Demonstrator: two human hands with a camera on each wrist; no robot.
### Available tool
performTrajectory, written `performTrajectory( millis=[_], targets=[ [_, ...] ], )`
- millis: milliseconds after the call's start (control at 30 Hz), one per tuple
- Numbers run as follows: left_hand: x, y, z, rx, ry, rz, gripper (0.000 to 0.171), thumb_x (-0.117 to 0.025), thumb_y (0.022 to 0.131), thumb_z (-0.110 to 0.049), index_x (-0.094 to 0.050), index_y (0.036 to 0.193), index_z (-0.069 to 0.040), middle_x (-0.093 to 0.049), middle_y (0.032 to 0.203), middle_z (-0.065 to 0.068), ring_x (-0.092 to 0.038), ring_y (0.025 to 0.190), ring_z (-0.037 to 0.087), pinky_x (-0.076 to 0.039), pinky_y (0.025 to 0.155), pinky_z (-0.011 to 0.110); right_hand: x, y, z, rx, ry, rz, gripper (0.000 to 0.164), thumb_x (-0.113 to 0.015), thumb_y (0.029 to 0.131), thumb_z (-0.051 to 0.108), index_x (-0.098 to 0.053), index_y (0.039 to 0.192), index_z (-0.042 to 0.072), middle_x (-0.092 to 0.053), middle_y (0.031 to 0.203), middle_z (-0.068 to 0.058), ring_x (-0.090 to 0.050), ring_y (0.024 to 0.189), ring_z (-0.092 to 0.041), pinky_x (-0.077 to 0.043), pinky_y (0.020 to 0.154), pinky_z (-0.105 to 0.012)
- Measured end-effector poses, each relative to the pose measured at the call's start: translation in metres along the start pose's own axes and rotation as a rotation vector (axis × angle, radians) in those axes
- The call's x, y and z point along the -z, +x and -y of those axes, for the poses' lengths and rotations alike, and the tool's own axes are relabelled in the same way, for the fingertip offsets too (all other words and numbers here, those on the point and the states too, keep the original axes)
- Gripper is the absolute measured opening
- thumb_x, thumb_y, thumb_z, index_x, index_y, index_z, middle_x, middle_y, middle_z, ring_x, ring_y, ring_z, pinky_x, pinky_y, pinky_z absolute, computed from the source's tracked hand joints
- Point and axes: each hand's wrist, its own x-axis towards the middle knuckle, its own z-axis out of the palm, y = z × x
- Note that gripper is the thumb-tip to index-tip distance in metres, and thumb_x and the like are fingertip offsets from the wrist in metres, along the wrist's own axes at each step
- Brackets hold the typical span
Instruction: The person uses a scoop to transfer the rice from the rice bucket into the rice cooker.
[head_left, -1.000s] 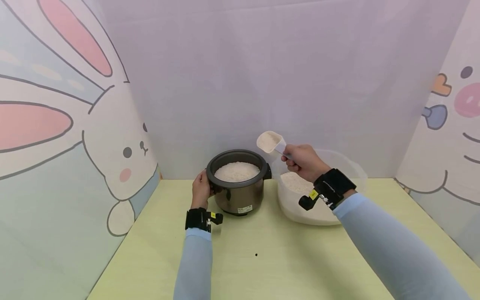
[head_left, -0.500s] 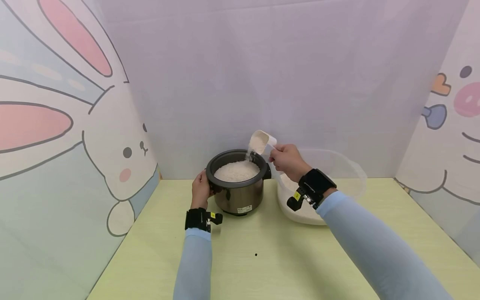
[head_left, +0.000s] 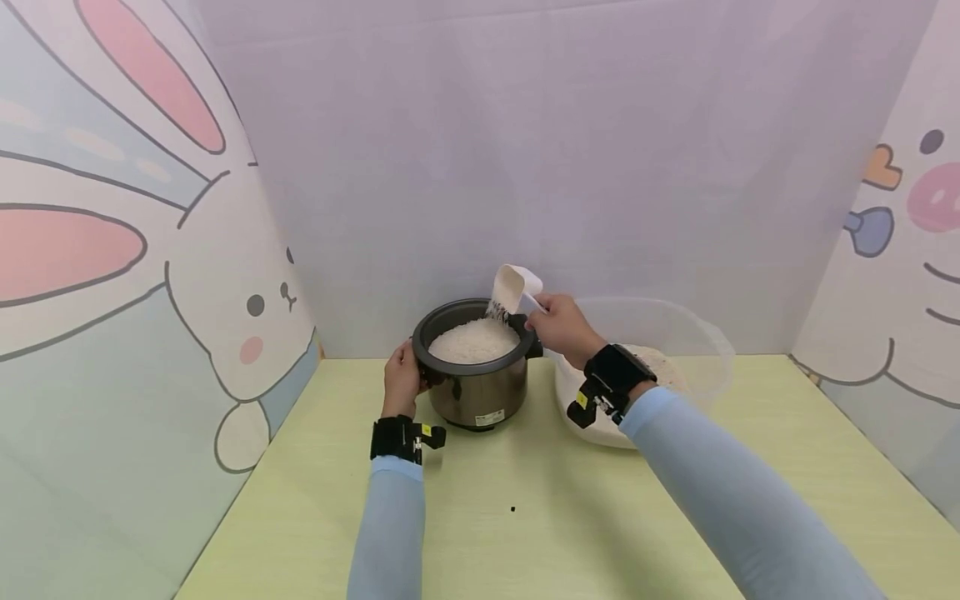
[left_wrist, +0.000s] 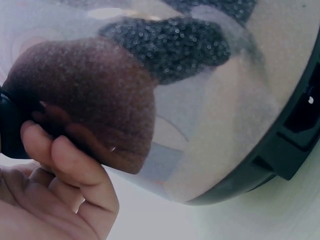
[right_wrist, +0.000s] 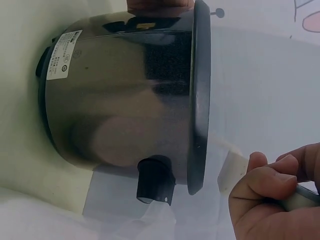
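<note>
A dark, shiny rice cooker (head_left: 480, 396) stands without a lid near the back wall, white rice (head_left: 474, 342) heaped inside. On its left side my left hand (head_left: 402, 381) grips the black handle (left_wrist: 11, 127), fingers curled round it in the left wrist view. My right hand (head_left: 564, 328) holds a white measuring scoop (head_left: 517, 287) by its handle. The scoop is tipped over the cooker's right rim, and grains fall from its mouth into the pot. In the right wrist view the scoop (right_wrist: 232, 172) shows beyond the cooker's rim, partly hidden by the fingers.
A translucent plastic bin (head_left: 712, 358) with more rice (head_left: 660, 367) stands to the cooker's right, partly behind my right forearm. The cooker's right handle (right_wrist: 155, 180) points toward the bin. A small dark speck (head_left: 513, 509) lies on the light yellow-green table (head_left: 465, 550).
My right hand has moved left from above the bin and tipped the full scoop, so rice pours into the cooker. My left hand has stayed on the handle.
</note>
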Motion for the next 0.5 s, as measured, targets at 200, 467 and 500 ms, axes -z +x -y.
performTrajectory(
  millis=[200,467,500],
  targets=[
    [0.000,-0.001,0.000,-0.002,-0.005,0.003,0.054,-0.048,0.107,-0.050,-0.057,0.145,-0.013,-0.054,0.097,0.007,-0.050,0.060,0.011,-0.050,0.058,0.025,-0.007,0.000,0.000,0.012,-0.047,0.006,0.047,-0.040,0.104,0.002,-0.044,0.150,-0.006,-0.047,0.144,-0.029,-0.035,0.072,-0.018,-0.031,0.068,-0.033],
    [-0.001,0.000,0.001,-0.003,0.000,0.007,0.053,-0.047,0.108,-0.049,-0.057,0.145,-0.012,-0.053,0.096,0.007,-0.051,0.062,0.012,-0.050,0.059,0.025,-0.013,-0.012,0.000,0.035,-0.151,-0.013,0.031,-0.043,0.100,0.006,-0.065,0.119,-0.006,-0.059,0.125,-0.024,-0.031,0.058,-0.015,-0.029,0.057,-0.030],
    [-0.001,0.001,0.001,-0.005,0.002,0.007,0.053,-0.046,0.108,-0.049,-0.057,0.145,-0.013,-0.053,0.097,0.007,-0.051,0.062,0.012,-0.050,0.060,0.025,-0.014,-0.013,0.000,0.042,-0.167,-0.014,0.032,-0.043,0.099,0.006,-0.066,0.119,-0.005,-0.061,0.121,-0.024,-0.033,0.058,-0.015,-0.030,0.056,-0.029]
  ],
)
